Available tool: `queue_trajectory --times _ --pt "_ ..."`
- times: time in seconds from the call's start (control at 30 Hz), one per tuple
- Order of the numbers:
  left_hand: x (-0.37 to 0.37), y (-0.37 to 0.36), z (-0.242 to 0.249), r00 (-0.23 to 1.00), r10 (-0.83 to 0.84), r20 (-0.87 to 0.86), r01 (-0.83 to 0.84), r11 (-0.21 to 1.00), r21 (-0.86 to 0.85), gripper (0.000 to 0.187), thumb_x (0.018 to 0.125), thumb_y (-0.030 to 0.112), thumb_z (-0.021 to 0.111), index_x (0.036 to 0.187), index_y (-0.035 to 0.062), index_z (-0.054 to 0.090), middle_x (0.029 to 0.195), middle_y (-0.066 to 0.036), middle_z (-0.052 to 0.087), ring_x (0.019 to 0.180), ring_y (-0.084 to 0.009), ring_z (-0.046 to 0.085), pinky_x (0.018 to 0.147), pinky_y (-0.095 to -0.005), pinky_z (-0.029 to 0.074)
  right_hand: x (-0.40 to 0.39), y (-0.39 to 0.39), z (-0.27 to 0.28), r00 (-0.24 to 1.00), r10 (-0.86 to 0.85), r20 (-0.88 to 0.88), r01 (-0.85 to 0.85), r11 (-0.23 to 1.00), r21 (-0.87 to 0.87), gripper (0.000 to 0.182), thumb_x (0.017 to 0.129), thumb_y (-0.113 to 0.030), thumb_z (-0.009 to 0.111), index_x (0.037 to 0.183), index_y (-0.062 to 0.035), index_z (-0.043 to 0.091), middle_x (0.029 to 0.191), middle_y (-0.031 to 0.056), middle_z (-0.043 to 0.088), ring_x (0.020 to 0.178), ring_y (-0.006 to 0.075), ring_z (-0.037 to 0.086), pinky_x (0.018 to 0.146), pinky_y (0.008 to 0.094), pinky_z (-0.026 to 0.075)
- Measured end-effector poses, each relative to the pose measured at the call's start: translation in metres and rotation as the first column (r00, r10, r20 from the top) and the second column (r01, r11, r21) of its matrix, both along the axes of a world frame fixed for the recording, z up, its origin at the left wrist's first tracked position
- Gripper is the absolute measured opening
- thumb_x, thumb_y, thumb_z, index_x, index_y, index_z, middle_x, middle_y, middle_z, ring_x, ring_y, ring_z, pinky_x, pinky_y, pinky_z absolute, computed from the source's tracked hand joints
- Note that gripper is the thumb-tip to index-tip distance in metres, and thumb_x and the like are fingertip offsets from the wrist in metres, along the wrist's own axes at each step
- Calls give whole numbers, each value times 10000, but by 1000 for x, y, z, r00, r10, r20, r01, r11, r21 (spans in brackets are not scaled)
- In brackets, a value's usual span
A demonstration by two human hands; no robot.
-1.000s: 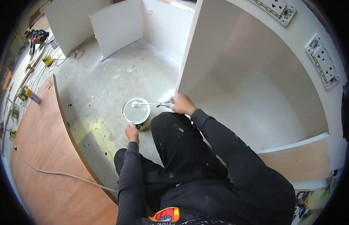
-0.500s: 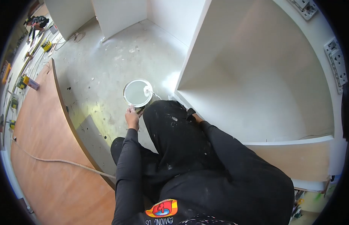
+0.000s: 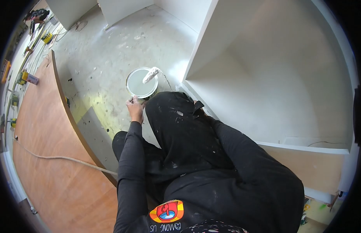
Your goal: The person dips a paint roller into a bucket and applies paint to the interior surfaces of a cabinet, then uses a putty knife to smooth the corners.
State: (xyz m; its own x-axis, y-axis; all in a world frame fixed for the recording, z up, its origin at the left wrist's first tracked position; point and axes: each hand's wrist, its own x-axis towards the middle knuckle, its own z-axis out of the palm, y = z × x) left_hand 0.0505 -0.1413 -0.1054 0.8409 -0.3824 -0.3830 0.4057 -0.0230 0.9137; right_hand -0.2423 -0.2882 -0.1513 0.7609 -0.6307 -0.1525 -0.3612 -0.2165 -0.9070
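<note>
A round bucket (image 3: 137, 83) of pale grey-white paint stands on the floor in front of my knees. At its near rim is my left hand (image 3: 135, 110), with the fingers closed on the edge. A white, paint-covered roller (image 3: 151, 75) lies tilted over the right part of the bucket's opening, its thin frame running down toward my raised knee. My right arm reaches forward beside that knee. The knee and dark cloth hide nearly all of my right hand, so its fingers and whatever they hold are not visible.
A curved wooden panel (image 3: 60, 128) with a hose (image 3: 67, 158) across it is on the left. To the right stands a white open cabinet (image 3: 266, 85). Tools and a can (image 3: 32, 79) line the far left, where another person (image 3: 37, 16) crouches at the top.
The roller has risen from the paint and now shows whole, tilted over the bucket's right side. My view has shifted slightly. My left hand has stayed at the rim.
</note>
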Motion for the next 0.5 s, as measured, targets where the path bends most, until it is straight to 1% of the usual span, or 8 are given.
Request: queue_trajectory --times 0.23,0.27,0.33,0.37,0.4,0.43,0.47,0.5 --pt "-10 -5 0 995 85 43 -90 988 126 410 898 154 514 1212 53 270 1095 -169 449 968 -223 507 774 -341 459 -57 27 -13 991 -88 97 92 995 -35 336 878 -345 509 829 -13 530 709 45 530 669 133 503 616 315 408" --pt "-14 -5 6 997 78 16 -79 990 119 417 898 160 519 1219 64 271 1093 -166 452 955 -204 499 771 -325 444 -28 33 -13 987 -113 113 120 991 -55 336 876 -344 512 819 -14 528 698 45 527 660 134 503 607 316 408" --pt "0 1 -33 990 39 134 -53 993 102 421 899 164 519 1226 72 271 1070 -154 471 903 -203 520 755 -330 465 -29 16 -3 971 -182 155 201 972 -119 336 872 -342 517 800 -15 525 677 45 521 642 135 501 591 318 407" --pt "4 -2 -49 991 33 133 -41 997 64 419 903 165 516 1229 73 269 1061 -151 478 892 -205 531 733 -328 478 -41 15 -3 978 -207 9 207 978 39 370 889 -364 505 754 -19 514 636 39 493 607 130 492 556 308 393" --pt "-3 -3 -26 998 34 60 -35 999 26 418 907 166 512 1234 78 266 1085 -159 467 874 -205 544 710 -329 490 -56 22 -4 968 -209 -137 234 951 201 412 905 -386 492 707 -24 503 595 33 465 572 125 483 521 298 379" --pt "-10 -2 -3 999 35 -14 -35 999 -1 418 911 167 508 1239 83 264 1110 -167 456 856 -205 557 688 -330 502 -67 26 -1 965 -262 -12 254 920 300 421 914 -396 477 702 -33 498 566 32 447 543 115 465 495 282 362" --pt "-5 0 -16 999 35 -10 -35 999 -6 414 915 171 505 1240 85 263 1145 -180 436 852 -226 566 683 -343 510 -74 29 6 943 -315 110 248 882 401 430 924 -406 461 696 -43 493 538 30 429 514 106 448 469 266 344" --pt "4 1 -32 999 42 -6 -42 999 -10 410 919 175 502 1240 88 263 1180 -192 416 848 -247 576 677 -357 518 -74 33 25 896 -435 85 330 783 528 439 944 -446 397 724 -76 480 564 10 428 464 92 371 436 251 286"
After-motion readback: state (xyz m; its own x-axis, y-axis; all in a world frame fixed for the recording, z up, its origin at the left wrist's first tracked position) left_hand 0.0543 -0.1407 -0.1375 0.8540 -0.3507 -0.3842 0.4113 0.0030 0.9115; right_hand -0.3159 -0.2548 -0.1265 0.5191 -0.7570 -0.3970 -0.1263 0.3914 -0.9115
